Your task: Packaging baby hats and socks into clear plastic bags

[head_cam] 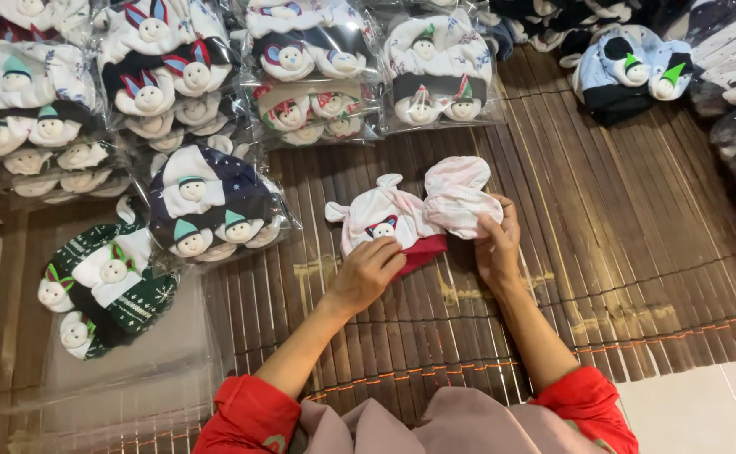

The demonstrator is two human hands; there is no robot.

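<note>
Surface: a dark slatted bamboo mat point(603, 252) carries everything; pale floor shows at 5 o'clock.
Left hand point(368, 273): just left of centre, palm down, fingers curled and pressing on the lower edge of the pink-and-white baby hat point(376, 220), touching its red cuff.
Pink-and-white baby hat: at the centre of the view, lying flat on the mat, two small ears on top, a little snowman face sewn on the front, red band along the bottom.
Right hand point(498, 248): just right of centre, fingers closed around the second pale pink hat point(460, 197), holding it up by its lower edge.
Second pale pink hat: at 1 o'clock from the first hat, touching and partly overlapping its right side.
Bagged hats point(317, 76): clear plastic packs of similar hats stacked from 10 to 12 o'clock, well apart from both hands.
Navy pack point(212, 206): at 9 o'clock from the centre, near the left hand but not touching it.
Green hats point(111, 286): at 8 o'clock, lying on a clear plastic sheet.
Blue hat point(633, 71): at 2 o'clock, loose on the mat.
Sleeves point(250, 412): red, at 6 o'clock.
</note>
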